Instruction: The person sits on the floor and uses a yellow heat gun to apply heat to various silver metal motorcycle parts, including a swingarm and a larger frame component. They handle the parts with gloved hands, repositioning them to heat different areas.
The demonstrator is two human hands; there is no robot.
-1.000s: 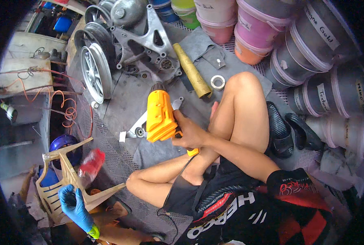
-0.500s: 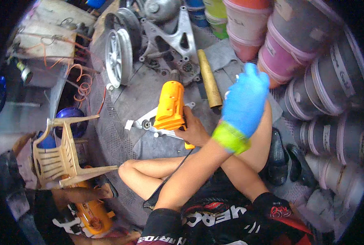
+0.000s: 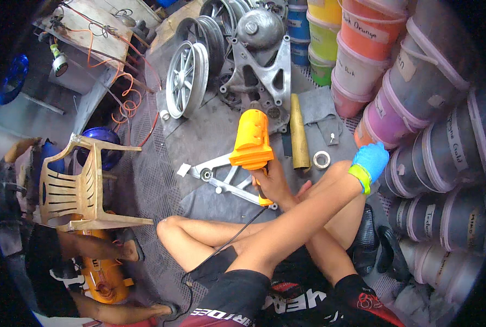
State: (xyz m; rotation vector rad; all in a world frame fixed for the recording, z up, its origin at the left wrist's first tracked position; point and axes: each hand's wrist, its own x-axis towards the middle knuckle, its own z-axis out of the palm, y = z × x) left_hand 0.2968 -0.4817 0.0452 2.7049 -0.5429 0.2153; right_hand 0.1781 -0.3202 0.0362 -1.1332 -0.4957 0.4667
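Note:
My right hand [image 3: 273,182] is wrapped round the grip of an orange corded power tool [image 3: 252,139], pistol-shaped, its metal nose toward the metal parts. A silver triangular metal bracket [image 3: 232,177] lies on the grey cloth beneath it. My left arm crosses over my right one. At its end my left hand [image 3: 371,162], in a blue glove with a lime cuff, is curled closed beside the stacked buckets on the right; what it holds, if anything, is hidden. Between both hands are a roll of tape [image 3: 321,159] and a brass-coloured tube [image 3: 298,133] on the floor.
Silver and dark wheel rims [image 3: 186,82] and a large grey casting [image 3: 258,68] stand ahead. Stacked labelled buckets [image 3: 396,111] line the right, with black sandals [image 3: 366,240] below. At left are a beige plastic chair [image 3: 76,188], an orange tank [image 3: 102,272] and another person's arms.
My left hand has moved right and nearer to me, uncovering the tape roll. The view has shifted left, so the scene sits farther right. My right hand keeps hold of the power tool.

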